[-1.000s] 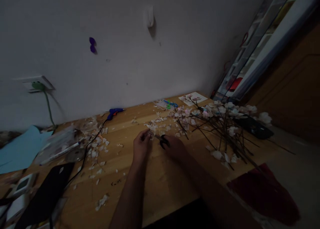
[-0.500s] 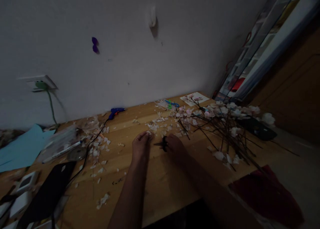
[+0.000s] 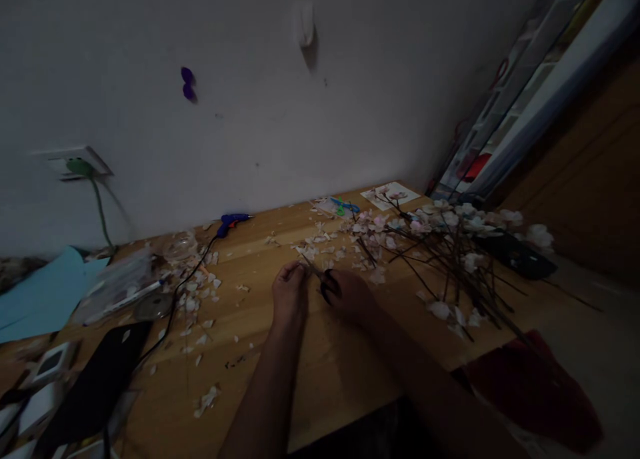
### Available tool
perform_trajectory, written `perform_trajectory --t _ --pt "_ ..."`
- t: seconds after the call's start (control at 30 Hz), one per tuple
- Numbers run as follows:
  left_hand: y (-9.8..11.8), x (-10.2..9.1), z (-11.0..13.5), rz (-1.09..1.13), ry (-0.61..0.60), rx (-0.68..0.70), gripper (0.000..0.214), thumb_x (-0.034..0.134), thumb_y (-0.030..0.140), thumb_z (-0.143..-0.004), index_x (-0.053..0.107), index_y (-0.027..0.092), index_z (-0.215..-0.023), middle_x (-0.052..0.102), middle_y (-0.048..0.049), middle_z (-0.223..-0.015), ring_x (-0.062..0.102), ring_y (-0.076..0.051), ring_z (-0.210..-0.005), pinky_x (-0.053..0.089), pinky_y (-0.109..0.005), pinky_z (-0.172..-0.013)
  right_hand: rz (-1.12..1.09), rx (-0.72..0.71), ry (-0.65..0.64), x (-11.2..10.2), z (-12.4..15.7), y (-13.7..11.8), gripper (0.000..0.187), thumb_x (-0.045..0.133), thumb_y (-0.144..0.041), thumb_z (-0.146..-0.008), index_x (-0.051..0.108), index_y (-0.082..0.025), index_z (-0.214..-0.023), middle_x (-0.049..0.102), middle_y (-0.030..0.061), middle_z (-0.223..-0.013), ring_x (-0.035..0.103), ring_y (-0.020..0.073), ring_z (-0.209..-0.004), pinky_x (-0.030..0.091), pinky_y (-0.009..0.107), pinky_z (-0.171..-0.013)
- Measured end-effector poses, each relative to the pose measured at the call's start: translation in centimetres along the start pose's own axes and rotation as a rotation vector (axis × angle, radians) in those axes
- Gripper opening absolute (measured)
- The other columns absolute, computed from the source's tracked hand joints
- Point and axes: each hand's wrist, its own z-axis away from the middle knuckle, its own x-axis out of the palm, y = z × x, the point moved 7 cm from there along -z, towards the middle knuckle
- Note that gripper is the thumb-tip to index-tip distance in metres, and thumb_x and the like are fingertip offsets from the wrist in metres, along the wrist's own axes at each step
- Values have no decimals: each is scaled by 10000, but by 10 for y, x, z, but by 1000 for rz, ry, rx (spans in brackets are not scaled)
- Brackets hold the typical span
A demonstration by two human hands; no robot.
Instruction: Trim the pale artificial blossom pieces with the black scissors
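Note:
Black-handled scissors (image 3: 329, 285) are gripped in my right hand (image 3: 350, 297), its fingers in the handle loops. Their blades point up and to the left, close to the fingertips of my left hand (image 3: 290, 287). Those fingers are pinched together on a small pale petal (image 3: 302, 265), mostly covered by them. Just beyond both hands lie loose white petals (image 3: 320, 237) in a scattered heap. To the right of my right hand, brown stems with white and pink blossoms (image 3: 450, 222) are piled on the wooden table (image 3: 325, 392).
At the back left lies a blue glue gun (image 3: 231, 223), its black cord running forward. Blue-and-green scissors (image 3: 344, 207) lie near the wall beside a printed sheet (image 3: 400, 195). Cut scraps (image 3: 190, 302), clear bags (image 3: 117, 285) and a black phone-like slab (image 3: 97, 385) occupy the left.
The scissors have swung from pointing left to pointing up-left, and their blades have come to my left fingertips. My left hand has shifted slightly right.

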Motion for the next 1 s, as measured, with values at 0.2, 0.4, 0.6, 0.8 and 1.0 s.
perform_trajectory --t 0.2,0.4,0.6,0.8,1.0 --pt "-2 0 1 -25 -19 23 338 850 196 -528 662 155 -805 712 -13 -763 670 -117 -716 514 -262 -793 -10 16 -7 -3 2 -1 174 548 -364 -895 601 -199 -883 659 40 -836 574 172 -755 320 265 -651" --pt "-4 4 3 -17 -45 9 309 846 206 -554 673 157 -805 723 -19 -793 673 -117 -733 509 -279 -831 -29 37 -19 -1 1 1 214 542 -397 -907 628 -201 -913 678 45 -849 600 179 -770 336 263 -655" --pt "-3 8 5 22 -70 -7 290 852 232 -573 681 151 -793 721 -20 -792 674 -118 -748 513 -275 -837 -33 50 -49 1 2 3 224 532 -400 -921 634 -203 -951 697 50 -885 619 185 -802 350 259 -666" --pt "-2 8 5 15 -50 1 299 860 266 -571 689 146 -785 721 -26 -780 669 -122 -741 514 -277 -821 -33 25 -14 0 4 3 191 532 -353 -922 639 -201 -967 701 50 -899 630 187 -814 365 257 -683" --pt "12 5 3 -198 -44 74 305 844 328 -614 717 155 -831 717 -26 -801 652 -116 -712 523 -262 -767 -53 50 -9 -1 4 7 176 528 -319 -915 667 -221 -956 712 43 -896 637 189 -807 372 257 -677"
